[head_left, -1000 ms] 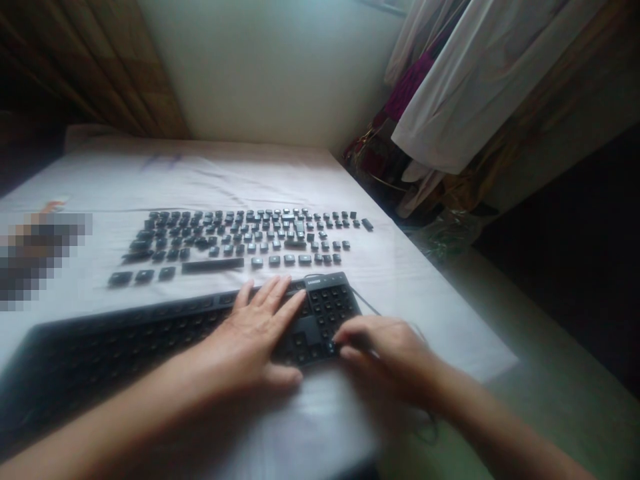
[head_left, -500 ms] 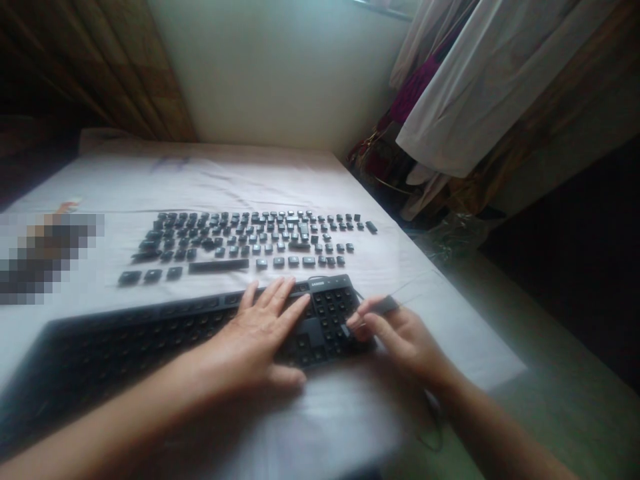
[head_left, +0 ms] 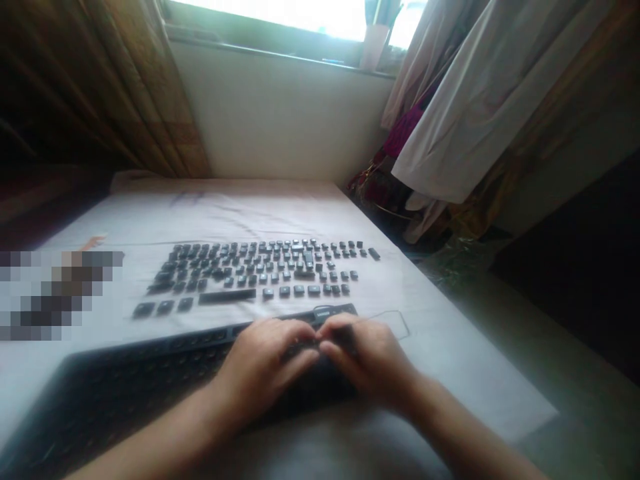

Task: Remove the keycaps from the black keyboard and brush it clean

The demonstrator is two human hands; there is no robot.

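A black keyboard [head_left: 145, 373] lies slanted on the white cloth, many of its keys bare of caps. Over its right part, my hands meet at the fingertips. My right hand [head_left: 380, 353] is closed round a dark-handled keycap puller [head_left: 345, 335], whose thin wire loop sticks out past the knuckles. My left hand [head_left: 265, 360] pinches thumb and forefinger together against the right fingertips; whatever sits between them is too small and blurred to name. Behind the keyboard, loose black keycaps [head_left: 273, 267] are laid out in rows, with the long spacebar [head_left: 227, 297] in front.
The cloth-covered surface [head_left: 240, 200] ends at a slanting right edge, with floor beyond. A pixelated patch [head_left: 60, 293] covers something at the left. Curtains [head_left: 165, 113] and hanging clothes [head_left: 465, 120] flank a wall with a bright window [head_left: 280, 20].
My left hand has lifted off the keyboard and curled its fingers in to meet the right. My right hand has come left from the number pad. The view has tilted up.
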